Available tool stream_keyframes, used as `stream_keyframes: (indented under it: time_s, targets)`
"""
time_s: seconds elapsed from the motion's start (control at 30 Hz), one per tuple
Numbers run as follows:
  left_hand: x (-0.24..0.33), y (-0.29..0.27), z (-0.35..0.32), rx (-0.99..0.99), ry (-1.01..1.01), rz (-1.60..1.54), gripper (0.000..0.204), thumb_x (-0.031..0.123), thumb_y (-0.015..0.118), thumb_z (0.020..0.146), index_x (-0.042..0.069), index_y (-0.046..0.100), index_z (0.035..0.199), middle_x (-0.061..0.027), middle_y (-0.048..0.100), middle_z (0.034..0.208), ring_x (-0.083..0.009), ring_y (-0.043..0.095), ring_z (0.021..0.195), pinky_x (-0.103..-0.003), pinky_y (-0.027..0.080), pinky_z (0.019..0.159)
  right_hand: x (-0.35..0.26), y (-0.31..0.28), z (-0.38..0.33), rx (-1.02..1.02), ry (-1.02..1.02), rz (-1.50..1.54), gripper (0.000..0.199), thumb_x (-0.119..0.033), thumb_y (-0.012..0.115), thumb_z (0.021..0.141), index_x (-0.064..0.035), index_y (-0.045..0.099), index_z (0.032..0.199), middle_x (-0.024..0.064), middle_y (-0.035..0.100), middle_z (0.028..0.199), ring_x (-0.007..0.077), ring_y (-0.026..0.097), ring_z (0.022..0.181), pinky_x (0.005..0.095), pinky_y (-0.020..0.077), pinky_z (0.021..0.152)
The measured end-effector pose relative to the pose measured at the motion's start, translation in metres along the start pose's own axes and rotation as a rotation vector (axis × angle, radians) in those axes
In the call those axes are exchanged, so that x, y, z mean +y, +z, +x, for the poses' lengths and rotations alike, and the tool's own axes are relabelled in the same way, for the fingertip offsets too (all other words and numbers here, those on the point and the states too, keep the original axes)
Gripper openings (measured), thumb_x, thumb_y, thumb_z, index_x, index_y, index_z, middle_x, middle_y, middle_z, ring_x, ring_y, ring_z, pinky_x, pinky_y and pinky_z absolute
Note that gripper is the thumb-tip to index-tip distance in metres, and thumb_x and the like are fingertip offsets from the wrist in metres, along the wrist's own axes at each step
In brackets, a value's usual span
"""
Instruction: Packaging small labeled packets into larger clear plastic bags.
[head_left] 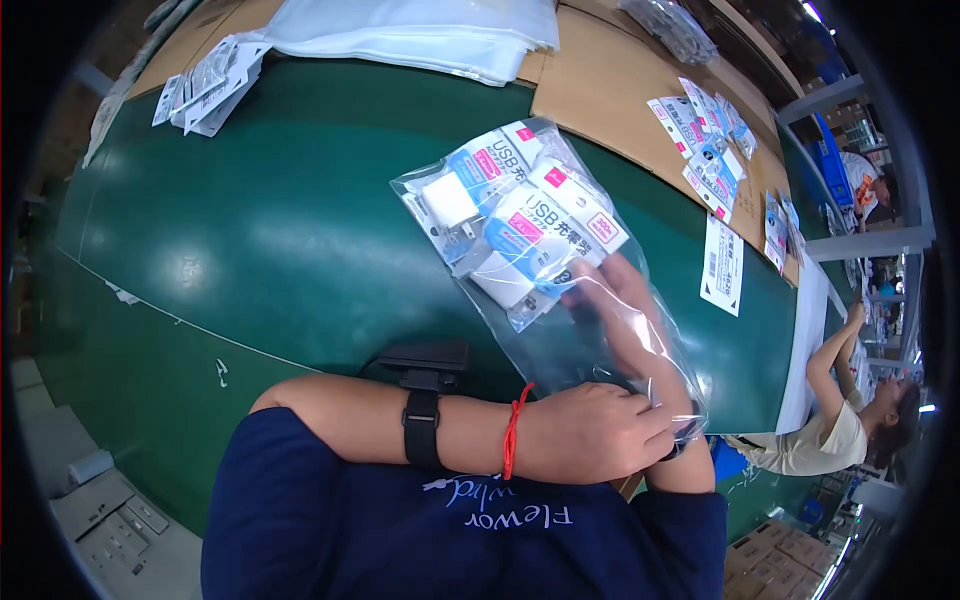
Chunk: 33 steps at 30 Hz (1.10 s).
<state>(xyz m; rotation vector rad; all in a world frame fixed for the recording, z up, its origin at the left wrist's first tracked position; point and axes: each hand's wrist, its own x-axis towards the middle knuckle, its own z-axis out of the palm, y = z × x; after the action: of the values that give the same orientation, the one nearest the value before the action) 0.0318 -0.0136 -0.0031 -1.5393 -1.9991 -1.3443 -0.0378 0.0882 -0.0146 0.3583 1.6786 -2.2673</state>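
Observation:
A clear plastic bag (550, 365) lies slanted over the green table, its mouth toward me. Inside it are carded white wall chargers, one pack (455, 200) at the left and another pack (540, 240) overlapping it. My right hand (625, 300) reaches into the bag, its fingers closed at the lower right corner of the overlapping pack; some fingertips are hidden behind the card. Across my right forearm, my left hand (600, 430) is closed on the edge of the bag's mouth. A red cord and a black strap circle my left wrist and forearm.
The green table (250, 220) bears carded packs (215, 85) at the far left and a stack of white plastic sheets (400, 40). On cardboard (590, 90) at right lie more packs (715, 150), near a white label (722, 265). A co-worker (830, 420) is at the far right.

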Motion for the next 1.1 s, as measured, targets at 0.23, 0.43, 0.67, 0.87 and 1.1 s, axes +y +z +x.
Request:
stream_keyframes:
  time_s: [0.23, 0.43, 0.67, 0.87, 1.1]
  targets:
    - [-0.004, 0.001, -0.002, -0.051, -0.032, -0.039, 0.019, 0.014, 0.057, 0.073, 0.002, 0.052, 0.086, -0.0071, 0.049, 0.082, -0.0182, 0.056, 0.072, -0.029, 0.049, 0.059, 0.008, -0.022, -0.001, -0.072, -0.035, -0.112, 0.025, -0.022, 0.059, 0.092, 0.0, 0.06, 0.104, 0.0064, 0.064, 0.074, 0.0107, 0.058, 0.062, 0.0211, 0.0453, 0.052]
    - [-0.001, -0.003, -0.004, -0.084, -0.081, -0.069, 0.017, 0.012, 0.057, 0.074, 0.001, 0.051, 0.086, -0.0083, 0.049, 0.082, -0.0194, 0.057, 0.073, -0.031, 0.049, 0.06, 0.003, -0.015, 0.005, -0.005, 0.0, 0.139, 0.027, -0.021, 0.06, 0.091, 0.0014, 0.057, 0.106, 0.0082, 0.064, 0.084, 0.013, 0.061, 0.069, 0.0234, 0.0505, 0.057]
    - [-0.002, 0.002, -0.006, -0.019, -0.015, -0.145, 0.014, 0.01, 0.056, 0.075, 0.001, 0.05, 0.084, -0.0091, 0.049, 0.081, -0.0201, 0.057, 0.07, -0.031, 0.049, 0.059, 0.01, 0.007, 0.016, -0.064, -0.052, 0.263, 0.031, -0.016, 0.058, 0.091, 0.0022, 0.052, 0.116, 0.0103, 0.062, 0.105, 0.0181, 0.063, 0.09, 0.0265, 0.0526, 0.078]
    - [0.003, 0.002, -0.001, -0.073, 0.045, -0.14, 0.015, 0.011, 0.056, 0.075, 0.0, 0.052, 0.084, -0.0088, 0.048, 0.079, -0.0205, 0.057, 0.069, -0.032, 0.049, 0.06, 0.01, 0.032, 0.028, -0.041, -0.09, 0.233, 0.03, -0.019, 0.056, 0.093, 0.0054, 0.054, 0.111, 0.0147, 0.065, 0.099, 0.0201, 0.066, 0.09, 0.0279, 0.0554, 0.07]
    - [-0.017, -0.042, 0.005, 0.083, -0.051, 0.051, 0.021, 0.018, 0.062, 0.081, 0.002, 0.058, 0.094, -0.0105, 0.058, 0.09, -0.0228, 0.06, 0.079, -0.033, 0.049, 0.069, -0.002, 0.004, 0.025, -0.138, 0.027, -0.024, 0.027, -0.019, 0.056, 0.093, 0.0046, 0.057, 0.106, 0.0127, 0.066, 0.087, 0.0165, 0.066, 0.073, 0.0244, 0.0535, 0.063]
